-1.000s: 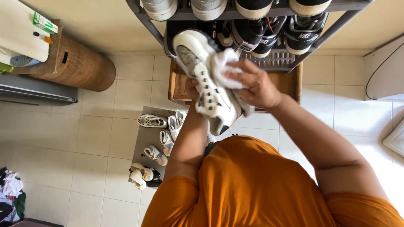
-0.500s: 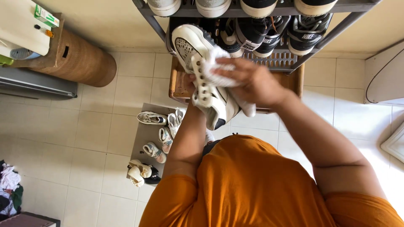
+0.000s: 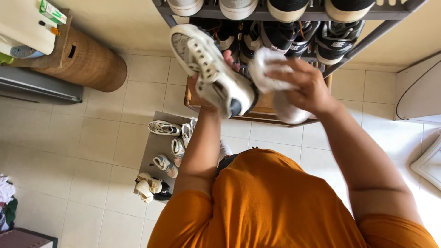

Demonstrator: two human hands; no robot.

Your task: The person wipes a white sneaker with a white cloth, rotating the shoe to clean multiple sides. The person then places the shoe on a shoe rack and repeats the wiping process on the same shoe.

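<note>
My left hand (image 3: 202,89) grips a white sneaker (image 3: 209,69) with a dark heel patch from underneath, its toe pointing up and to the left. My right hand (image 3: 305,85) holds a crumpled white cloth (image 3: 271,73) just to the right of the sneaker, with a gap between cloth and shoe. Both hands are raised in front of a grey shoe rack (image 3: 367,41). My orange shirt fills the bottom of the view.
Black-and-white sneakers (image 3: 333,39) fill the rack's shelves above a wooden crate (image 3: 190,98). Several small shoes (image 3: 165,128) lie on a grey mat (image 3: 158,149) on the tiled floor. A wicker basket (image 3: 85,64) stands at the left.
The cloth has come off the sneaker and moved right. My left hand has swung the sneaker up and to the left.
</note>
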